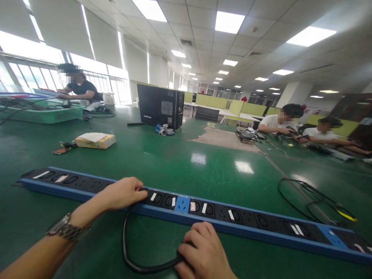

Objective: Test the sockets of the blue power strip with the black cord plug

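A long blue and black power strip (182, 204) lies across the green table in front of me, with white and pink labels stuck beside several sockets. My left hand (122, 193) is closed over the end of a thick black power cord (125, 242), right at the strip's face left of the middle. The fingers hide that end, so I cannot tell whether it sits in a socket. From there the cord loops down toward me and to the right. My right hand (203, 250) is closed around its other stretch, just in front of the strip.
Behind the strip are a tissue pack (95, 140), a black computer case (159, 106) and gloves (164, 130). A green basket (49, 114) of cables stands at left. Another black cable (302, 186) lies coiled at right. Co-workers (84, 88) sit around the table.
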{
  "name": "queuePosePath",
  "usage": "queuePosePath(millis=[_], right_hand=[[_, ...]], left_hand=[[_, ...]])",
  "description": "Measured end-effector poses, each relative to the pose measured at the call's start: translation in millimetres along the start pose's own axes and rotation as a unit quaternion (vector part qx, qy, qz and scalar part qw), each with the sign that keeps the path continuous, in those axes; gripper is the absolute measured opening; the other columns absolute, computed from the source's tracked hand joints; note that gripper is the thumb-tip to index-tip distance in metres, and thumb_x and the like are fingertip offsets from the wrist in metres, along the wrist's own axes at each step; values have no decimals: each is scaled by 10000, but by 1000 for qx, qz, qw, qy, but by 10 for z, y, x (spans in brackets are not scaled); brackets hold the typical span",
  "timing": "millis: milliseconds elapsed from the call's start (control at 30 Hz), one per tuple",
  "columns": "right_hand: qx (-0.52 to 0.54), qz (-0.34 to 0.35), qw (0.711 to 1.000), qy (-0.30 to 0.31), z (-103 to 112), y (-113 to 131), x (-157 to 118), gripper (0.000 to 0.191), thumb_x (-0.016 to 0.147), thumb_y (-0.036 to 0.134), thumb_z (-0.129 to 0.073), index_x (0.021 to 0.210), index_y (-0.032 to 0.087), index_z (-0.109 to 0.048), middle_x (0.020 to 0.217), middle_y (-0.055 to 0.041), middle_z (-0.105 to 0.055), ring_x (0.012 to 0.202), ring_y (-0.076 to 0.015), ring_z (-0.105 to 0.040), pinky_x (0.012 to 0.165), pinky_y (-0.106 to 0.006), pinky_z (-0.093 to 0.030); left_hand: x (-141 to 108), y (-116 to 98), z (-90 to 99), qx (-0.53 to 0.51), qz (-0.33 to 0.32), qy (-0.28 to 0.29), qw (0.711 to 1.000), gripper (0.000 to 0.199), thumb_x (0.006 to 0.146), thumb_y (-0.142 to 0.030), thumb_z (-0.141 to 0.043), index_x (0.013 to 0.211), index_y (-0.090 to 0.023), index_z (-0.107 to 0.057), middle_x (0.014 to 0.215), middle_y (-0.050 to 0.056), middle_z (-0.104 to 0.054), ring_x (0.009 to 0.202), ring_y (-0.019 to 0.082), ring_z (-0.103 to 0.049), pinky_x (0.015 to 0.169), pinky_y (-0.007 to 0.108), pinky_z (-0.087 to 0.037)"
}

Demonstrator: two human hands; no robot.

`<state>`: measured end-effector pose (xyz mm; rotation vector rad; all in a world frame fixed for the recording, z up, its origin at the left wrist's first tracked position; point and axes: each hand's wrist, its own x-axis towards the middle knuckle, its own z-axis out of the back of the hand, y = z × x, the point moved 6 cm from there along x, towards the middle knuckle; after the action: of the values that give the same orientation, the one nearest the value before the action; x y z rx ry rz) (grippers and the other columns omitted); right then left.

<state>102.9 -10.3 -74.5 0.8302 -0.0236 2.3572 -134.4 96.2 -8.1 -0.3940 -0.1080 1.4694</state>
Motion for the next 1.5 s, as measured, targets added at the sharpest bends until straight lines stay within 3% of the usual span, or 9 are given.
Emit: queuePosePath(millis=[267, 467, 667, 867, 1200, 1367, 1500], right_hand=[[-27, 15, 999, -30, -22, -33, -10, 207, 718, 411, -667, 698, 221, -586, 694, 16, -601, 744, -163, -484, 687, -345, -341], [-23, 4, 999, -36, -47, -81, -13, 219, 686, 412, -690, 722, 222, -588, 755, 27, -628, 751, -154, -484, 674, -330, -328], [-35, -4, 999, 3, -78, -80, 0, 238, 673, 430, -686, 693, 222, -571, 761, 31, -626, 768, -155, -486, 667, -324, -318], [-16, 2, 1000, -21, -59, -93, 5, 239, 663, 429, -703, 705, 227, -582, 740, 30, -628, 740, -148, -489, 638, -316, -309], [-4, 6, 1000, -27, -127, -145, -23, 264, 627, 440, -708, 678, 222, -570, 714, 35, -624, 737, -150, -490, 629, -313, -299], [-16, 23, 998, -60, -128, -137, -8, 334, 591, 523, -707, 660, 227, -569, 701, 38, -635, 698, -147, -476, 593, -310, -283], [-8, 14, 999, -41, -112, -139, 1, 336, 594, 517, -710, 719, 234, -579, 812, 37, -661, 741, -151, -499, 609, -307, -307]], left_hand=[[-46, 67, -83, 21, 21, -43, 999, 288, 749, -433, -430, 556, -220, -439, 554, -2, -530, 556, 182, -523, 530, 284, -278], [14, 166, -153, -4, 10, -46, 999, 323, 765, -467, -434, 567, -218, -486, 563, 22, -568, 566, 210, -547, 539, 316, -279], [-1, 202, -175, 7, 8, -55, 998, 352, 793, -491, -412, 573, -219, -450, 567, 17, -550, 569, 202, -536, 559, 321, -278], [-48, 214, -188, -7, 24, -103, 994, 352, 785, -481, -424, 562, -214, -370, 527, -18, -459, 552, 162, -464, 554, 292, -245], [25, 378, -289, 10, 42, -85, 995, 421, 775, -598, -349, 596, -217, -343, 564, -46, -422, 584, 158, -453, 580, 279, -244], [41, 429, -330, 6, 42, -72, 997, 438, 781, -623, -332, 610, -219, -351, 581, -48, -411, 600, 165, -459, 584, 279, -246], [49, 435, -326, 8, 43, -75, 996, 452, 774, -640, -336, 609, -220, -344, 577, -52, -391, 598, 163, -448, 581, 276, -242]])
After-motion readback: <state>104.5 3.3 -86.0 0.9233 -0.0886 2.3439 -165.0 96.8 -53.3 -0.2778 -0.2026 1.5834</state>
